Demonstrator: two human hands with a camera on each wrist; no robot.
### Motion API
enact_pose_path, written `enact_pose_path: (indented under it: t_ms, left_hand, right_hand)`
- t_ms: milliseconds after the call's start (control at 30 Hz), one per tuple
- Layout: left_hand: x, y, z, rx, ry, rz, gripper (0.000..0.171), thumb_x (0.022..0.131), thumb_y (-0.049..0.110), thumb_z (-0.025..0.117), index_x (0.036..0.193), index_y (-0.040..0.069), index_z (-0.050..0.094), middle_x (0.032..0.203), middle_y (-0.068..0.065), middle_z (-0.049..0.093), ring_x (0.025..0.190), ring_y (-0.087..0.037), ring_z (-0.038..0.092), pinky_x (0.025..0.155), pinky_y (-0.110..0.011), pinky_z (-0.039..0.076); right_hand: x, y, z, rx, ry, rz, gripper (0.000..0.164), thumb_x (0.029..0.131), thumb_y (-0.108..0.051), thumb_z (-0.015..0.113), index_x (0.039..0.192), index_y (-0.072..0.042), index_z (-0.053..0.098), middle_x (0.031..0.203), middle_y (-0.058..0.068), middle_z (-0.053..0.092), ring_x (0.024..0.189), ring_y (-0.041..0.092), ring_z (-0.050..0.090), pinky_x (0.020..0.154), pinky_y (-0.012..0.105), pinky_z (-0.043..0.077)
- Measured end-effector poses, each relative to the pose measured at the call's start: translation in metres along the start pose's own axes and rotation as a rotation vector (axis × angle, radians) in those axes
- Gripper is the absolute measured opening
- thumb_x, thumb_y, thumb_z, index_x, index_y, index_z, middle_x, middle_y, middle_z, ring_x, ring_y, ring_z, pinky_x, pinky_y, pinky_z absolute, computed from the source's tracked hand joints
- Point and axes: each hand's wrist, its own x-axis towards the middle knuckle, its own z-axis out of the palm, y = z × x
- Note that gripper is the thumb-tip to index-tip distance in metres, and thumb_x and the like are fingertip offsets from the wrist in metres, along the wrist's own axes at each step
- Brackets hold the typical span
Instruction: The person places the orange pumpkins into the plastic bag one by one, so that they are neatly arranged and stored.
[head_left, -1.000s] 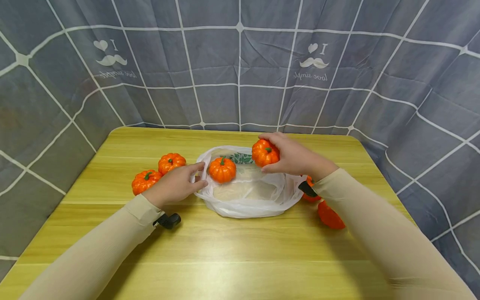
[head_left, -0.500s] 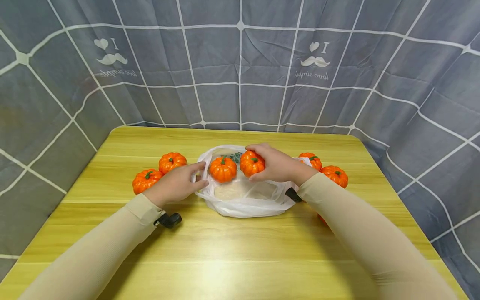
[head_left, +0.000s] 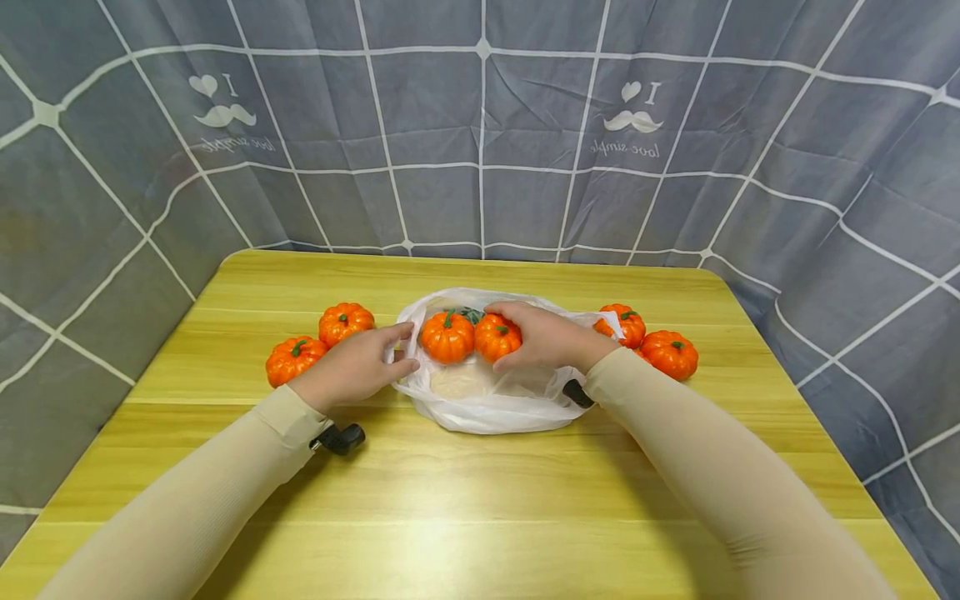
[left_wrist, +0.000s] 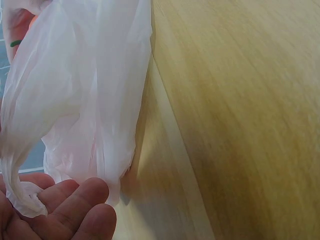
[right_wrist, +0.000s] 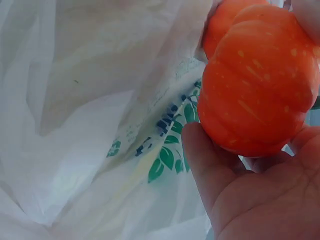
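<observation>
A white plastic bag [head_left: 480, 419] lies with its mouth open in the middle of the table. At its left rim my left hand [head_left: 358, 367] grips the edge; in the left wrist view the bag's handle strip [left_wrist: 25, 200] passes between the bent fingers [left_wrist: 75, 210]. My right hand [head_left: 543, 337] grips a small orange pumpkin [head_left: 497, 337] with a green stem, inside the bag's mouth. The thumb and fingers curve round its right side, as the right wrist view shows with the pumpkin [right_wrist: 260, 85] up close. Another pumpkin [head_left: 447, 337] sits to its left in the bag.
Two pumpkins stand left of the bag, one farther back [head_left: 346, 323] and one nearer [head_left: 292, 361] behind the left wrist. Right of the bag are more pumpkins [head_left: 670, 355], partly covered by the right arm. A grey checked curtain [head_left: 442, 125] hangs round the wooden table [head_left: 450, 517].
My right hand has moved left and a little down with its pumpkin, bringing it next to the other pumpkin in the bag. The left hand has stayed at the rim.
</observation>
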Motion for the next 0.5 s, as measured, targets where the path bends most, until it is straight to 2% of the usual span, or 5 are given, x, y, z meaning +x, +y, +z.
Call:
enact_pose_path:
  t_ms: [167,500]
  left_hand:
    - [-0.0007,0.0016,-0.0008,0.008,-0.001,-0.003,0.069,0.102,0.037,0.066,0.158,0.001,0.046,0.146,-0.018,0.063,0.092,-0.022,0.062,0.090,-0.043,0.053]
    - [0.0009,0.0004,0.0007,-0.005,-0.015,-0.012,0.069,0.102,0.037,0.066,0.158,0.001,0.046,0.139,-0.015,0.068,0.090,-0.019,0.061,0.084,-0.038,0.052]
  right_hand:
    - [0.0030,0.0022,0.0043,0.006,-0.025,-0.003,0.091,0.084,-0.028,0.089,0.159,-0.010,0.042,0.158,0.011,0.049,0.144,0.031,0.049,0.123,0.047,0.037]
    - [0.0084,0.0064,0.0062,0.015,-0.035,0.034,0.095,0.085,-0.029,0.088,0.163,-0.012,0.037,0.163,0.013,0.044,0.148,0.033,0.044,0.126,0.049,0.032]
